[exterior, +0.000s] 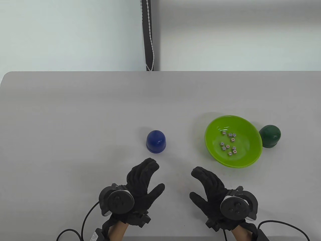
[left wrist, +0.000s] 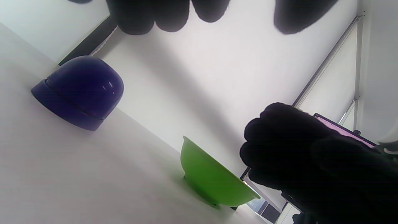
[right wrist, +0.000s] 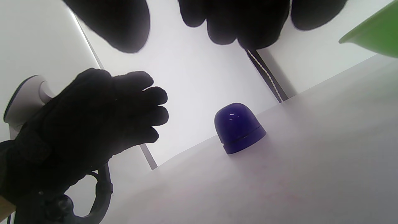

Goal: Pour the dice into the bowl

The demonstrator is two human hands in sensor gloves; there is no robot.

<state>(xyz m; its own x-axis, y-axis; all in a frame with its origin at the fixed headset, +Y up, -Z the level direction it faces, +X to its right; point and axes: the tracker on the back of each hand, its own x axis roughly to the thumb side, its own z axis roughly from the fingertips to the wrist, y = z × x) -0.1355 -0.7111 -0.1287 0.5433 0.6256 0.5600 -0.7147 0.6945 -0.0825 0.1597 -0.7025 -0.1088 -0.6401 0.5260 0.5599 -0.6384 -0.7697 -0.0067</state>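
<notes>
Fingers (exterior: 148, 167) of the left hand (exterior: 140, 184) and right hand (exterior: 209, 187) hang loosely curled, holding nothing, near the table's (exterior: 62, 120) front edge. Beyond them a glossy blue domed cup (exterior: 155, 141) stands mouth-down. Toward the right edge, small white dice (exterior: 228, 143) lie scattered in the round green bowl (exterior: 247, 157), a dark green domed cup (exterior: 270, 135) beside it.

1. A pale grey table (exterior: 75, 120) carries everything.
2. A blue dice cup (exterior: 155, 141) stands mouth-down just beyond the left hand's fingertips (exterior: 151, 163).
3. A green bowl (exterior: 247, 158) sits beyond the right hand's fingers (exterior: 198, 173), to their right.
4. A dark green dice cup (exterior: 269, 135) stands mouth-down against the bowl's far right side.
</notes>
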